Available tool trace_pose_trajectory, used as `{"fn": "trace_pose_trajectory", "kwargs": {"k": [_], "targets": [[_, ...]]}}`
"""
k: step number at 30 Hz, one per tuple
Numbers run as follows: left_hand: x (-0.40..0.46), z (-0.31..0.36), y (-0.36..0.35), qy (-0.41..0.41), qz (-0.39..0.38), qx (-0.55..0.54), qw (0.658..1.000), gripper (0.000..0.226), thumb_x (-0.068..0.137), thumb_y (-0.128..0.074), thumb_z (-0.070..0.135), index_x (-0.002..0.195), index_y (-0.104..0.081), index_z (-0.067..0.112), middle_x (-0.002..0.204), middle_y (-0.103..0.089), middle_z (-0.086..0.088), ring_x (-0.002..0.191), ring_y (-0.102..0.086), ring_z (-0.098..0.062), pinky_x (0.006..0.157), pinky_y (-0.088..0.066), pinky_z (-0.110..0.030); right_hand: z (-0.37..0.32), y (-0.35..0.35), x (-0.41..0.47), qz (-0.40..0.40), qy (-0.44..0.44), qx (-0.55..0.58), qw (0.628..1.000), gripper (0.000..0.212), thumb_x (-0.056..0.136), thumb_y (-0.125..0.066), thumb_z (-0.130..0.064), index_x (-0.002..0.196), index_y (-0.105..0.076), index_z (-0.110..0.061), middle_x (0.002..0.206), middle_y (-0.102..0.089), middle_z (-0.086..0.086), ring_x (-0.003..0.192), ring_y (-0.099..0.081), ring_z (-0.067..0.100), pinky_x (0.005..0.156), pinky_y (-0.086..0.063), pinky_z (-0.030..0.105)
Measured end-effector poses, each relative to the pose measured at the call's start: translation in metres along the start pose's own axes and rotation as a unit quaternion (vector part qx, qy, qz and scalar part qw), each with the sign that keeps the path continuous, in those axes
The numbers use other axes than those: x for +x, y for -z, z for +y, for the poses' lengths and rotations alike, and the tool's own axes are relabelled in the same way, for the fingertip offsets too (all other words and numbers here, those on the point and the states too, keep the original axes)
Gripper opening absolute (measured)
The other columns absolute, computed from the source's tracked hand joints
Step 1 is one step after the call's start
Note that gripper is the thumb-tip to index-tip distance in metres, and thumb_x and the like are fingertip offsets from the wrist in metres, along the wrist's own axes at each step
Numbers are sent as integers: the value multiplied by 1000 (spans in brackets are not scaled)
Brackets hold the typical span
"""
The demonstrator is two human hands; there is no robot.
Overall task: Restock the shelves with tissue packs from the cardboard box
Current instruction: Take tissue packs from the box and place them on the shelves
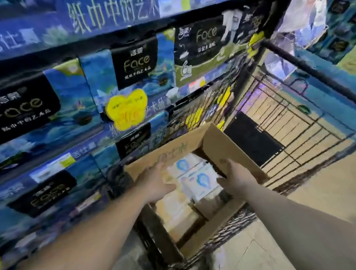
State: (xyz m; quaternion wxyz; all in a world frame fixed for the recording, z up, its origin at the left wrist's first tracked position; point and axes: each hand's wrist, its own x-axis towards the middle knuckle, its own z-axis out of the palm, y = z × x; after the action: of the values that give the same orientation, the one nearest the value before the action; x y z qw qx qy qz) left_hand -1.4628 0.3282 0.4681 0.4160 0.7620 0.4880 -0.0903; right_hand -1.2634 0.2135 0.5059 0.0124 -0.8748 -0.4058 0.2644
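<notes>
An open cardboard box [223, 146] sits in a wire shopping cart [289, 130] below me. Inside it lie white tissue packs with blue marks [196, 174]. My left hand [154, 182] reaches into the box and its fingers touch the left side of the top packs. On the right side of the same packs my right hand [234, 176] reaches in, fingers pointing down against them. Whether either hand grips the packs is hard to tell in the blur. Shelves [106, 132] at the left hold blue "Face" tissue packs [137, 64].
A yellow price tag [126, 109] hangs on the shelf edge. More blue packs are stacked at the right [350, 18]. The cart's black handle bar [325, 79] runs diagonally at the right. Tan floor [336, 188] lies beyond the cart.
</notes>
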Motion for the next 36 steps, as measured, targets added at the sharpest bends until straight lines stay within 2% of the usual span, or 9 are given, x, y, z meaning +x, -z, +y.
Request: {"fn": "trace_pose_trajectory", "kwargs": {"k": [7,10,16,22,25,27,29,33,36], "targets": [[54,3,-62,122,6,-122,985,82,80,-74,35,147,-28,25,139,-44,0,122,-50,-23,95,-44,-27,33,-34,111,-139,81,-56,985,61,92,-58,-23,146,-32,-17,142,-45,9,128,-47,27,100,-40,33],[80,10,-98,171,-9,-142,975,87,77,-71,49,147,-22,30,143,-41,-3,125,-48,-23,99,-45,-38,53,-48,154,-178,77,-48,980,65,91,-58,-23,149,-28,-16,147,-40,9,132,-42,26,103,-37,32],[142,16,-156,272,-30,-237,932,83,84,-72,36,149,-23,20,150,-34,-6,123,-49,-25,83,-47,-29,88,-89,227,-202,24,16,979,70,90,-59,-20,150,-23,-13,147,-40,12,131,-42,30,102,-38,35],[195,-6,-201,289,5,-316,903,92,79,-77,29,150,-20,13,150,-36,-8,130,-44,-27,102,-42,-37,98,-128,276,-188,-23,48,981,60,92,-60,-20,143,-30,-10,139,-48,12,123,-49,31,94,-39,35],[213,-12,-216,300,16,-377,876,96,65,-83,38,141,-33,8,138,-51,-11,121,-54,-28,101,-45,-44,96,-143,289,-204,-50,36,977,58,92,-58,-23,142,-34,-6,138,-47,14,122,-50,32,93,-40,35],[226,-27,-238,297,36,-421,856,96,46,-79,52,127,-49,9,122,-63,-10,108,-63,-25,94,-51,-48,95,-151,291,-205,-57,37,976,57,88,-62,-25,136,-41,-3,132,-52,15,118,-53,31,87,-42,34],[236,-38,-255,287,39,-450,845,94,41,-77,53,123,-55,11,116,-67,-5,103,-66,-20,92,-54,-47,89,-156,290,-206,-67,42,975,44,86,-63,-24,123,-52,-2,121,-59,14,109,-59,30,80,-45,32],[231,-19,-232,294,39,-485,823,86,59,-83,24,135,-45,11,126,-62,-4,110,-62,-20,99,-50,-43,82,-155,288,-222,-85,99,966,22,83,-64,-17,103,-64,-7,73,-57,3,71,-59,22,66,-50,33],[221,-8,-221,291,25,-495,819,76,72,-78,11,139,-41,13,130,-59,-3,114,-59,-21,102,-47,-43,87,-142,283,-236,-75,108,963,25,84,-67,-20,104,-64,-6,66,-52,-2,69,-56,20,68,-50,33]]}}
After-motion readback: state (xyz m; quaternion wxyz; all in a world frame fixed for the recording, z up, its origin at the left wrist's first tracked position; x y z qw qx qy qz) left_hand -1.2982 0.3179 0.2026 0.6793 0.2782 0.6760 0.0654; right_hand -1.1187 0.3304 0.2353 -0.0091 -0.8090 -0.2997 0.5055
